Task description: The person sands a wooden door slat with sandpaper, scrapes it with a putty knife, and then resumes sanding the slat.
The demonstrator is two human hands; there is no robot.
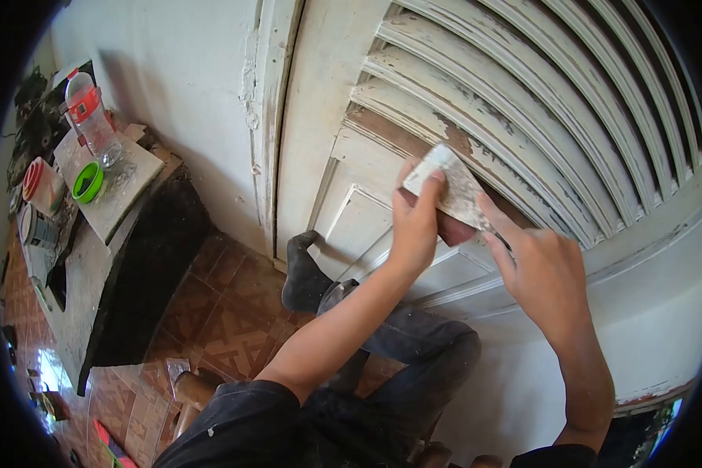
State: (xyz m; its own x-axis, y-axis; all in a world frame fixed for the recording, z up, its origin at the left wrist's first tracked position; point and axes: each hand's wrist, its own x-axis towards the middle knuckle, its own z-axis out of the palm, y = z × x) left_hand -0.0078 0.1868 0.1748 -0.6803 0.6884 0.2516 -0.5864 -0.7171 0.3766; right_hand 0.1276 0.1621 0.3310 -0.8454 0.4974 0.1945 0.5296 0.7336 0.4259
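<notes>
1. The left hand (415,222) is pinching the top corner of a worn, paint-caked flat scraper blade (452,191), steadying it against the white louvred wooden door (522,101).
2. The right hand (542,269) is gripping its lower end, index finger extended for pressure.
3. The blade is lying flat on the bare brown patch below the slats.
4. A clear plastic jar (92,117) is standing on the desk (121,195), well apart.

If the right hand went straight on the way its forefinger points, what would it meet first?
Probably the scraper: the right hand points up-left along the blade, already touching it. Beyond lies the door's louvred slats.
</notes>
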